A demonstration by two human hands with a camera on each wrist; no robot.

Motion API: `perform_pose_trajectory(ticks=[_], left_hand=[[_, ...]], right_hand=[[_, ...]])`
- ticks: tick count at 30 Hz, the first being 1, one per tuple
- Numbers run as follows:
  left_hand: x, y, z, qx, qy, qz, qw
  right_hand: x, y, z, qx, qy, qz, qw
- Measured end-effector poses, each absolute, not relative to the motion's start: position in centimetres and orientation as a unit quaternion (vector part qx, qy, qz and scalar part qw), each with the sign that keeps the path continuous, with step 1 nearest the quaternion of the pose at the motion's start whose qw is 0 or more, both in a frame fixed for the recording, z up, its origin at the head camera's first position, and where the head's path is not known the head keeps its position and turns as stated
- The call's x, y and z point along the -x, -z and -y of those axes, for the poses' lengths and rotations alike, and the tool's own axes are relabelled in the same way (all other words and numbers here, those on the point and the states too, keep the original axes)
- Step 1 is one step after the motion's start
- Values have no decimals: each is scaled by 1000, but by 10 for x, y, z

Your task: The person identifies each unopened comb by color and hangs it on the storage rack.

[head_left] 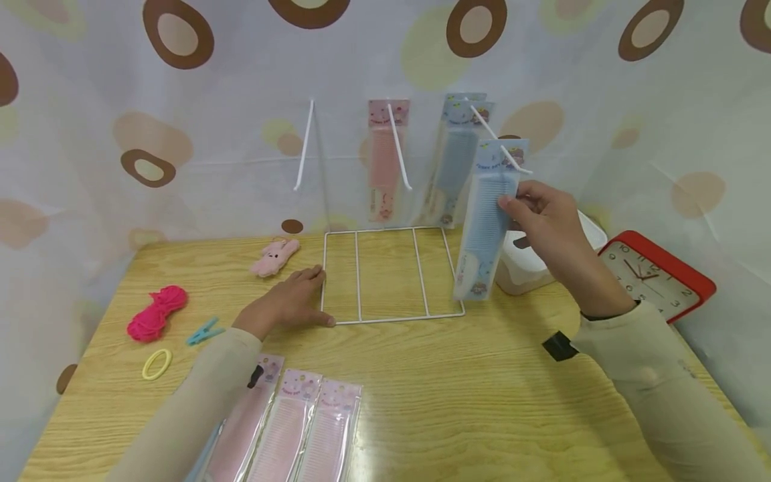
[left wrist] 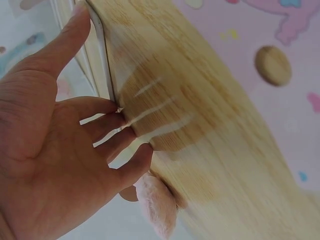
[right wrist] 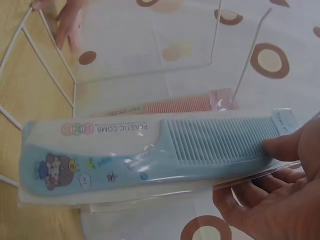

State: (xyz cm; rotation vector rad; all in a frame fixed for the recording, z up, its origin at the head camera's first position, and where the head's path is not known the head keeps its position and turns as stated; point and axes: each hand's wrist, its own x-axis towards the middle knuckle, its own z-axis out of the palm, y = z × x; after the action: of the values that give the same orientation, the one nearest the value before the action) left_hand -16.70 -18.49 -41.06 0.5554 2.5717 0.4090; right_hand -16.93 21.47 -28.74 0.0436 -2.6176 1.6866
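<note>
My right hand (head_left: pixel 551 221) pinches a packaged light-blue comb (head_left: pixel 484 227) between thumb and fingers near its right edge. The pack's top is at the front end of the white rack's right hook (head_left: pixel 512 159). Farther back on that hook hang other packaged blue combs (head_left: pixel 456 157). A packaged pink comb (head_left: pixel 382 161) hangs from the middle hook, while the left hook (head_left: pixel 304 147) carries nothing. My left hand (head_left: pixel 286 304) rests with spread fingers at the left side of the rack's wire base (head_left: pixel 391 320), its thumb at the front corner. The right wrist view shows the blue comb's teeth through clear wrapping.
Several packaged combs (head_left: pixel 286 428) lie in front, partly behind the left sleeve. At left are pink yarn (head_left: pixel 156 313), a teal clothespin (head_left: pixel 205 331), a yellow ring (head_left: pixel 156 365) and a pink plush (head_left: pixel 275 257). A white container (head_left: pixel 521 268) and red clock (head_left: pixel 659 274) stand right.
</note>
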Motion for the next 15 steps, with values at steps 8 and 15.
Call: perform_pose_trajectory(ticks=[8, 15], left_hand=[[167, 411, 184, -204, -152, -937, 240], [165, 408, 184, -200, -158, -936, 243]], right_hand=[[208, 287, -206, 29, -575, 817, -26], [232, 292, -199, 9, -620, 785, 6]])
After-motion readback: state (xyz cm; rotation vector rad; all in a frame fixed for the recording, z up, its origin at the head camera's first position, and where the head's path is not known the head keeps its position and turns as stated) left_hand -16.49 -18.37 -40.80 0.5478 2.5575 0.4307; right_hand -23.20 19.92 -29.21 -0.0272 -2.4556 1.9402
